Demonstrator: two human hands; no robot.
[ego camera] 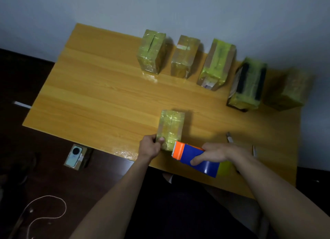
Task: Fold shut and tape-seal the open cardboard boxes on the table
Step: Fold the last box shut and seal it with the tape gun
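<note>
Now left hand point(150, 147) grips box point(170, 128); right hand point(212, 154) clasps tape dispenser point(194, 158) beside it.

Bare worktop point(100, 89) lies open left and centre; five wrapped boxes point(185, 56) line the far edge, a sixth box point(171, 128) stands near.

Near left corner of closest box point(171, 127) covered by left hand point(150, 147). Tape roll point(225, 168) mostly hidden behind dispenser point(194, 159) and right hand point(216, 154). Far-right box point(287, 90) blurred, surface detail unreadable. Label print on third box point(215, 64) too small to read. Two slim tools point(229, 138) near right forearm blurred, kind unclear. Near counter point(107, 96) edge partly hidden by arms.
</note>
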